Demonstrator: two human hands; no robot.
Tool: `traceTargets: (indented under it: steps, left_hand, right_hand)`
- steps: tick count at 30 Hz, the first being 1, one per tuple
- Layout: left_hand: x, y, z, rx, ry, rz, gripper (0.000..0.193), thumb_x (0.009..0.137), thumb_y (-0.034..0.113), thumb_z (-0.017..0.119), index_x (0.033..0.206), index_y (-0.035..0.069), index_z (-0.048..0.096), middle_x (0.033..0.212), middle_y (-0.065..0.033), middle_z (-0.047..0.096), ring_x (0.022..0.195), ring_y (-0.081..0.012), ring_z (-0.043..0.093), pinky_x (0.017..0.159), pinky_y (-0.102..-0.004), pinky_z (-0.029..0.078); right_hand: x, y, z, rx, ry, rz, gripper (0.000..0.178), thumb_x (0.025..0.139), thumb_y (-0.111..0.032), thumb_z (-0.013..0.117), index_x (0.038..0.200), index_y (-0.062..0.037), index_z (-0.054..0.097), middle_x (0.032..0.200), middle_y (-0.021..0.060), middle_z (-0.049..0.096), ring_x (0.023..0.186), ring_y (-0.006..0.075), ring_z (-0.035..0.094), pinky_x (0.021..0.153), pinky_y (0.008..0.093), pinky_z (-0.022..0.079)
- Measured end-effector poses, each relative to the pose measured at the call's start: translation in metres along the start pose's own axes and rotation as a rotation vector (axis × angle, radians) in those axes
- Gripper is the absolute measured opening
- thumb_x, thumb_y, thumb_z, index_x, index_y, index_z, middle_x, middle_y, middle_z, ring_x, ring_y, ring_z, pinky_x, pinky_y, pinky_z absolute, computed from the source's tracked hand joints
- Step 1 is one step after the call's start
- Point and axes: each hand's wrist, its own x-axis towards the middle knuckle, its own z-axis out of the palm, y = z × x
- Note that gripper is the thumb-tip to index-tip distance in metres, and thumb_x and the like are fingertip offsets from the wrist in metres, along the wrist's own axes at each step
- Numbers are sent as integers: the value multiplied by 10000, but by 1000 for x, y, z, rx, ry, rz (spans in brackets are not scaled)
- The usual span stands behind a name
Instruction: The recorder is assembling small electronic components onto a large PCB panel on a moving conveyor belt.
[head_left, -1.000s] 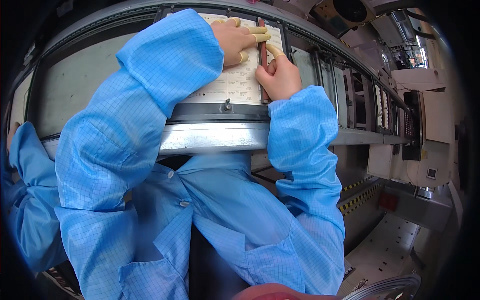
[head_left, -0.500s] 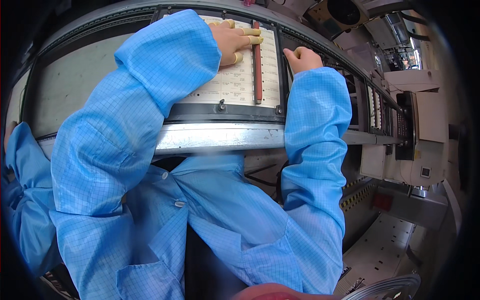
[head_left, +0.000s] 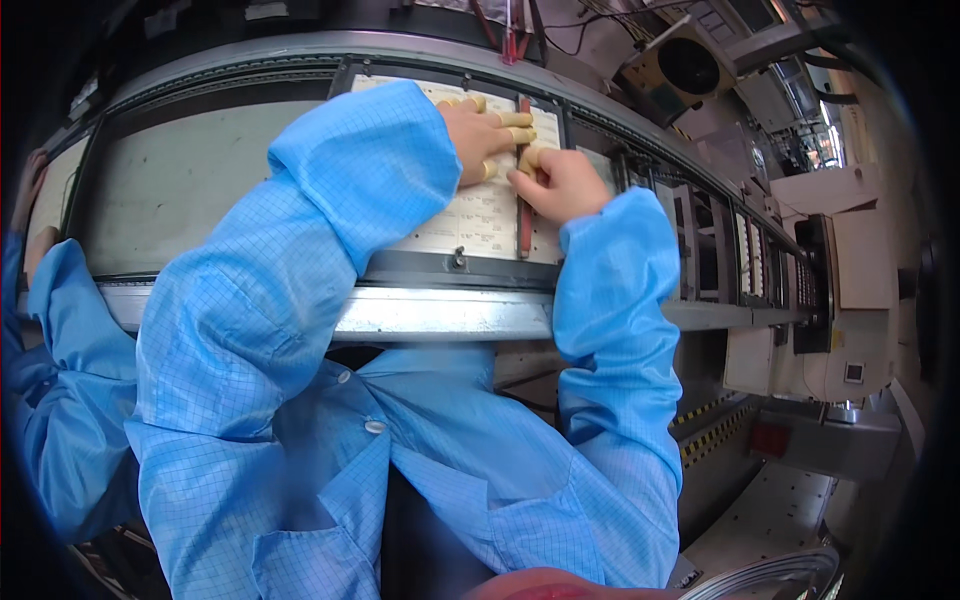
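A white sheet of printed labels [head_left: 480, 225] lies in a dark frame [head_left: 400, 268] on the rail line before me. Across it, running near to far, lies a thin reddish-brown bar [head_left: 525, 235]. My left hand [head_left: 480, 140] is flat on the sheet with fingers spread, yellowish finger cots on them, fingertips reaching the bar. My right hand [head_left: 563, 185] is closed over the middle of the bar, thumb and forefinger pinched together beside the left fingers. What sits between those two fingertips is hidden.
A metal rail [head_left: 440, 312] edges the line on my side. Left of the frame is a grey-green panel [head_left: 200, 190]. A co-worker's blue sleeve [head_left: 80, 300] and hand are at the far left. A speaker-like box [head_left: 685, 62] stands at the back right.
My right hand has moved left, from beyond the frame's right edge onto the bar. My left hand keeps its place on the sheet. The whole view has shifted slightly.
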Motion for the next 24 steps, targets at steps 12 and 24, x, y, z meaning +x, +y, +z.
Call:
traceTargets:
  steps: [12,24]
  left_hand:
    - [-15,-81,-94,-380,-77,-381,418,836,58,514,1250,83,467,1055,-115,592,901,-244,601,779,-295,490]
    - [0,-63,-104,288,290,-678,282,889,282,455,895,53,619,808,-168,653,796,-327,634,728,-432,478]
  right_hand:
    - [-17,12,-28,147,189,191,161,804,-162,656,897,-33,633,603,-20,462,561,58,407,532,224,359]
    - [-3,30,-7,223,535,376,159,828,-136,623,926,-14,649,607,-36,499,557,32,417,520,202,366]
